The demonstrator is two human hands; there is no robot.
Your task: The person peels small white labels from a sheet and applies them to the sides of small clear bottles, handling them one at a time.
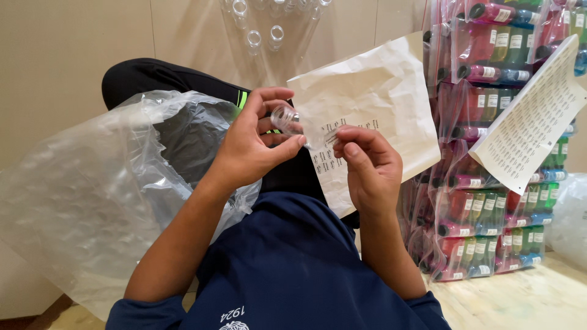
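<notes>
Above lap | left hand (254, 143) pinches one clear vial (286, 118) | right hand (367, 168) pinches one small sticker (331, 138) | two label sheets (373, 110)

Both bare forearms are raised from the lower edge of the view and brought together near the centre. The left hand (254, 143) is angled toward two o'clock, its fingers curled over and its thumb extended toward three o'clock, so that a pinch is formed at the fingertips. The right hand (367, 168) is pointed toward eleven o'clock, with thumb and forefinger pressed together. The two hands are held just beside each other, fingertips nearly meeting.
</notes>
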